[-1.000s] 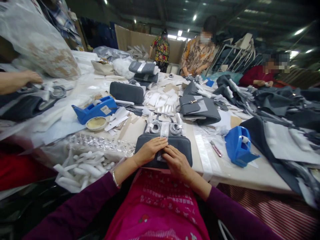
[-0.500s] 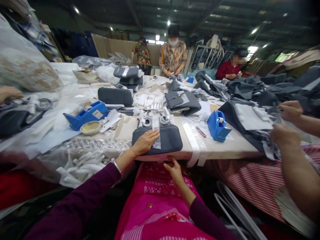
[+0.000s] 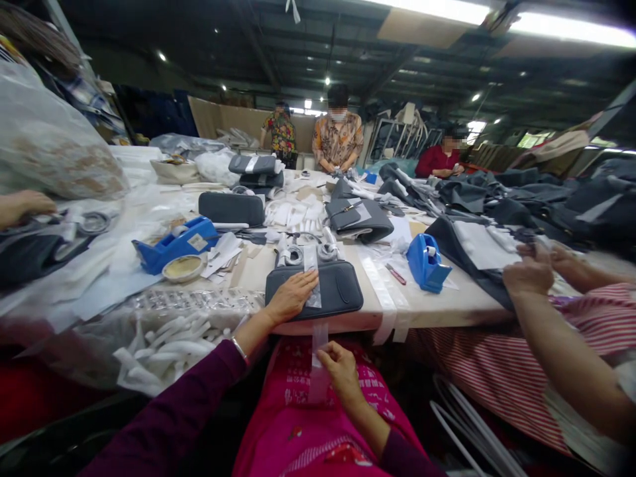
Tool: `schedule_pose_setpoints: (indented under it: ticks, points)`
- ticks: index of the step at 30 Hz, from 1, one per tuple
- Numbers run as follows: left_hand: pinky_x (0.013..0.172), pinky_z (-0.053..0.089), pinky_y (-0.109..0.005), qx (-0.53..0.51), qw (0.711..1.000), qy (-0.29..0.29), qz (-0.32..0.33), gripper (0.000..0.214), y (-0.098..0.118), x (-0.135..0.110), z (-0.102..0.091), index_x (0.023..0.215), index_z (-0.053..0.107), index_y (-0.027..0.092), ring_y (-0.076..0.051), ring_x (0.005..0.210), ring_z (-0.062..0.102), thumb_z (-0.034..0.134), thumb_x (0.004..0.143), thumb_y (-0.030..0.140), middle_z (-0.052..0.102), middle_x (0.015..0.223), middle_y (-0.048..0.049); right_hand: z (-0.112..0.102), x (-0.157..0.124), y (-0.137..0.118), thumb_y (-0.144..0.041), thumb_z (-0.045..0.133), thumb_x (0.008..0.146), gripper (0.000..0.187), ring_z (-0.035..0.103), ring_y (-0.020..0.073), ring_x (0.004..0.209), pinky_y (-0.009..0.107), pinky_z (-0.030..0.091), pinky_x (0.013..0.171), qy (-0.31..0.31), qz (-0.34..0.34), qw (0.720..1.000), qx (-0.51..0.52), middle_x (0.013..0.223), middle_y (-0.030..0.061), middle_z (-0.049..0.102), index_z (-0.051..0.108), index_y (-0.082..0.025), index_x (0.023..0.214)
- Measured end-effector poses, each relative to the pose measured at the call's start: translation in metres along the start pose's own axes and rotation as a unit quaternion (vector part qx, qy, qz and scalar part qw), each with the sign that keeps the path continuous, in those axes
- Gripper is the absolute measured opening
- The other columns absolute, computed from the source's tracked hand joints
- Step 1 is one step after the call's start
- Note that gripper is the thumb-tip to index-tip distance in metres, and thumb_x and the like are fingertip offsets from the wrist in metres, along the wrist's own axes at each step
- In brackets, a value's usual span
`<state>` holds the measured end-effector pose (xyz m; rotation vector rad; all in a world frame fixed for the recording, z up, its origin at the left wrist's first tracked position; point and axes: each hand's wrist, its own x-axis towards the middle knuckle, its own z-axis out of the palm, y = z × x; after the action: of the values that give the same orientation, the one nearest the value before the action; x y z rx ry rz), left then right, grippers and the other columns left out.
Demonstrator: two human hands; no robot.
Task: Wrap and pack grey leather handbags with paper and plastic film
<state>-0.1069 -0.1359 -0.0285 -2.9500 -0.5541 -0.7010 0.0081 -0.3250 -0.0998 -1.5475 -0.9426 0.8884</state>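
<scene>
A dark grey-blue bag (image 3: 342, 295) lies at the table's front edge, with a translucent strip (image 3: 311, 260) across its middle. Spread flat on the bag's left half, my left hand (image 3: 293, 296) has its fingertips against that strip. Below the edge, in front of the pink apron, my right hand (image 3: 342, 372) pinches a hanging translucent tape strip (image 3: 319, 339) between thumb and fingers. Whether this piece joins the one on the bag cannot be seen. Behind the bag lie two coiled grey cords (image 3: 294, 255) with white wrapping.
Blue tape dispensers stand left (image 3: 176, 245) and right (image 3: 428, 264), with a red cutter (image 3: 396, 273) near the right one. A plastic bag of white pieces (image 3: 171, 348) hangs at the front left. A co-worker's hands (image 3: 534, 265) handle dark material at the right.
My right hand has moved slightly down and closed on the tape strip, which now hangs below the table edge. My left hand stays on the bag. The view has tilted upward.
</scene>
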Motion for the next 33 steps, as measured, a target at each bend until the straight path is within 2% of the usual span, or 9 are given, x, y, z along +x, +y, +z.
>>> schedule_pose_setpoints:
  ticks: [12, 14, 15, 18, 22, 25, 29, 31, 33]
  points:
    - [0.114, 0.025, -0.037, 0.016, 1.000, 0.000, -0.021, 0.046, 0.006, 0.003, 0.002, 0.138, 0.040, 0.013, -0.018, 0.140, 0.027, 0.043, 0.093, 0.023, 0.035, 0.149, -0.0107, -0.003, -0.029, -0.019, -0.029, 0.055, 0.076, 0.021, 0.038, 0.0101, 0.056, 0.023, 0.028, 0.052, -0.064, 0.022, 0.997, -0.027, 0.057, -0.0046, 0.041, 0.046, -0.018, 0.061]
    - [0.114, 0.025, -0.037, 0.020, 0.999, -0.002, -0.025, 0.047, 0.007, 0.002, 0.001, 0.138, 0.040, 0.013, -0.019, 0.140, 0.028, 0.044, 0.093, 0.023, 0.034, 0.149, -0.0105, -0.004, -0.034, -0.028, -0.025, 0.053, 0.078, 0.009, 0.040, 0.0104, 0.055, 0.023, 0.029, 0.053, -0.074, 0.013, 0.996, -0.044, 0.058, -0.0053, 0.043, 0.053, -0.017, 0.075]
    - [0.114, 0.025, -0.036, 0.022, 0.999, -0.003, -0.025, 0.047, 0.008, 0.002, 0.001, 0.138, 0.040, 0.013, -0.019, 0.140, 0.028, 0.044, 0.093, 0.024, 0.034, 0.150, -0.0105, -0.006, -0.035, -0.035, -0.023, 0.052, 0.079, 0.013, 0.040, 0.0105, 0.054, 0.022, 0.029, 0.052, -0.076, 0.006, 0.996, -0.056, 0.058, -0.0063, 0.044, 0.056, -0.017, 0.090]
    - [0.114, 0.024, -0.036, 0.023, 0.999, 0.006, -0.025, 0.047, 0.008, 0.001, 0.001, 0.138, 0.040, 0.013, -0.019, 0.139, 0.029, 0.046, 0.092, 0.025, 0.034, 0.149, -0.0110, -0.016, -0.034, -0.064, -0.020, 0.052, 0.082, 0.045, 0.041, 0.0109, 0.052, 0.022, 0.031, 0.053, -0.079, -0.032, 0.993, -0.087, 0.057, -0.0087, 0.045, 0.043, -0.020, 0.127]
    - [0.113, 0.024, -0.035, 0.014, 0.999, 0.020, -0.026, 0.046, 0.008, 0.000, 0.002, 0.137, 0.042, 0.014, -0.019, 0.138, 0.031, 0.047, 0.092, 0.024, 0.038, 0.147, -0.0113, -0.028, -0.016, -0.108, -0.026, 0.049, 0.087, 0.023, 0.053, 0.0117, 0.061, 0.022, 0.041, 0.058, -0.215, -0.066, 0.973, -0.057, 0.073, -0.0016, 0.059, 0.058, -0.020, 0.108]
    - [0.113, 0.025, -0.036, 0.004, 0.999, 0.028, -0.028, 0.045, 0.008, -0.001, 0.002, 0.136, 0.043, 0.016, -0.019, 0.137, 0.032, 0.046, 0.092, 0.024, 0.039, 0.147, -0.0105, -0.032, 0.009, -0.133, -0.021, 0.047, 0.087, 0.028, 0.062, 0.0141, 0.078, 0.025, 0.047, 0.071, -0.295, -0.113, 0.948, -0.036, 0.093, 0.0018, 0.065, 0.055, -0.022, 0.114]
    - [0.112, 0.025, -0.036, -0.014, 0.999, 0.034, -0.036, 0.043, 0.008, -0.003, 0.001, 0.135, 0.044, 0.016, -0.019, 0.137, 0.032, 0.044, 0.092, 0.023, 0.039, 0.147, -0.0095, -0.029, 0.044, -0.161, -0.012, 0.057, 0.077, 0.014, 0.058, 0.0123, 0.067, 0.022, 0.042, 0.061, -0.211, -0.243, 0.930, -0.178, 0.074, -0.0011, 0.065, 0.065, -0.020, 0.086]
    - [0.113, 0.025, -0.036, -0.027, 0.998, 0.037, -0.041, 0.046, 0.008, -0.004, 0.001, 0.136, 0.043, 0.015, -0.019, 0.137, 0.033, 0.045, 0.091, 0.021, 0.040, 0.146, -0.0095, -0.024, 0.059, -0.176, -0.010, 0.059, 0.075, 0.012, 0.054, 0.0115, 0.062, 0.022, 0.039, 0.058, -0.172, -0.313, 0.903, -0.239, 0.068, -0.0013, 0.059, 0.067, -0.019, 0.075]
    - [0.113, 0.025, -0.036, -0.041, 0.997, 0.045, -0.047, 0.049, 0.008, -0.004, 0.002, 0.136, 0.043, 0.015, -0.020, 0.136, 0.034, 0.047, 0.087, 0.018, 0.042, 0.145, -0.0095, -0.017, 0.072, -0.192, -0.010, 0.057, 0.077, 0.016, 0.053, 0.0125, 0.068, 0.023, 0.040, 0.061, -0.155, -0.373, 0.873, -0.273, 0.073, 0.0005, 0.057, 0.070, -0.020, 0.077]
